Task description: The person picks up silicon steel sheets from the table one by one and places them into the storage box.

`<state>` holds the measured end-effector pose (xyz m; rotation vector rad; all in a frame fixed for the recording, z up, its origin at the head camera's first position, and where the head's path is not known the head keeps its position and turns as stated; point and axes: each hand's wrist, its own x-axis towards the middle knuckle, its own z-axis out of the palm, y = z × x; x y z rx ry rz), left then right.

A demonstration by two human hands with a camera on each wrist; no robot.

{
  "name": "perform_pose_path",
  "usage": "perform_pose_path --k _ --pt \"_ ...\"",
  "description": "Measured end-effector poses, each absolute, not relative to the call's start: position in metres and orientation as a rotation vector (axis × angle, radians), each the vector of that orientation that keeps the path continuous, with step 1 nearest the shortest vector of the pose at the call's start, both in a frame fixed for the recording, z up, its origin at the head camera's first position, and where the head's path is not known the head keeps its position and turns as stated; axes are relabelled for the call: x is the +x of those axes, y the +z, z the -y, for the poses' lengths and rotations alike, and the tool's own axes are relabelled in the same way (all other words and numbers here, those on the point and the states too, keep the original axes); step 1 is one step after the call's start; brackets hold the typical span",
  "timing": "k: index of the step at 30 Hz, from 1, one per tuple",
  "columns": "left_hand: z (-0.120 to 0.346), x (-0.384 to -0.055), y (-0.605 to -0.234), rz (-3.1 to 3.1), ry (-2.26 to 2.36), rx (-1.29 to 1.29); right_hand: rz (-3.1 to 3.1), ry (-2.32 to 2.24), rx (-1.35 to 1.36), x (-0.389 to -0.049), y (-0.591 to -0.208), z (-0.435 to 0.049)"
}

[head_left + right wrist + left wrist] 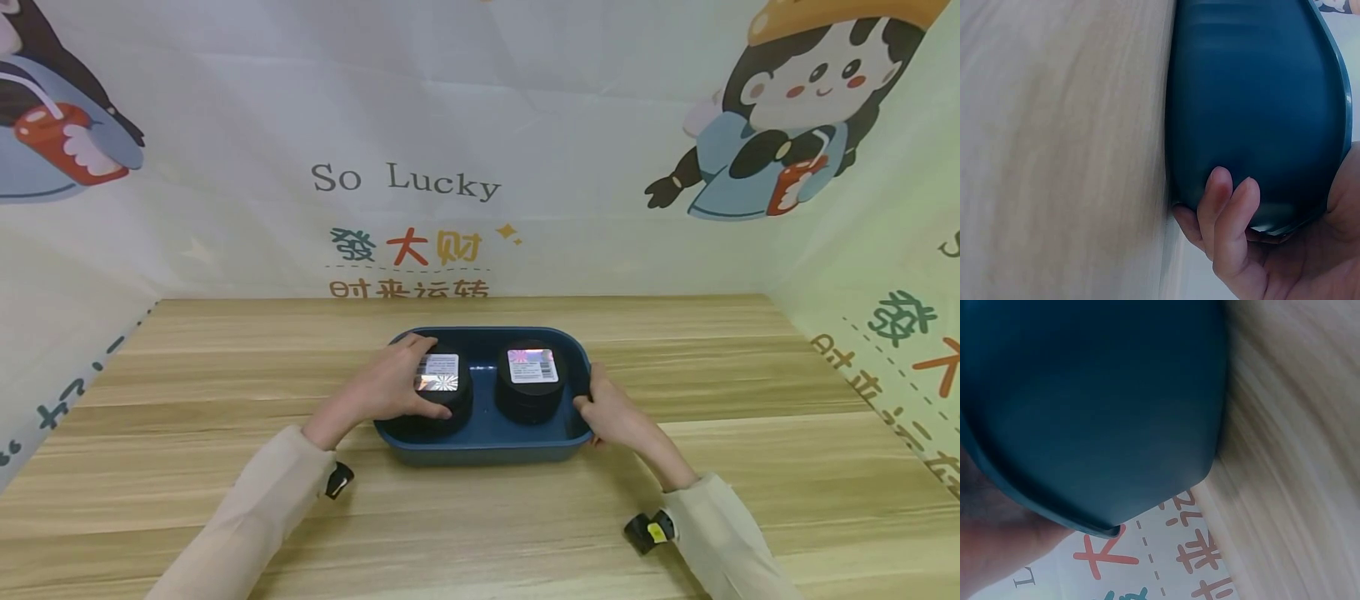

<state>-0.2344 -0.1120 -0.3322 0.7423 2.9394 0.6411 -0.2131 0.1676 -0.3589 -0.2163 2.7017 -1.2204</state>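
A blue oblong plastic basin (487, 453) stands on the wooden table with two round black containers inside, each with a white and shiny label on top. Over the left container (442, 379) is my left hand (386, 385), gripping it between the thumb in front and the fingers behind. The right container (529, 392) sits untouched on the basin floor. My right hand (613, 412) holds the basin's right end, thumb over the rim. Its curled fingers (1235, 209) press the outer wall in the right wrist view. In the left wrist view the basin wall hides the container.
The wooden table (480, 533) runs back to a printed cloth (420, 108) with cartoon figures and lettering, which also hangs at both sides. Small black devices are worn at the left cuff (281, 467) and the right cuff (705, 508).
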Motion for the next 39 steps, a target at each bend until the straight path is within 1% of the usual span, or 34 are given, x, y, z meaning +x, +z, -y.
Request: perform_pose_path --k 7,14,39 --pt "0.1098 -0.2346 -0.3329 -2.887 0.661 0.718 -2.700 -1.214 -0.220 -0.2135 -0.3595 -0.1680" --pt "0.1087 -0.2358 -0.3347 -2.852 0.699 0.749 -2.704 -1.210 -0.237 -0.2131 -0.3592 -0.1680" --pt "0.1072 -0.2305 -0.3349 -2.868 0.586 0.800 -2.707 -1.226 -0.235 -0.2128 -0.3580 -0.1671"
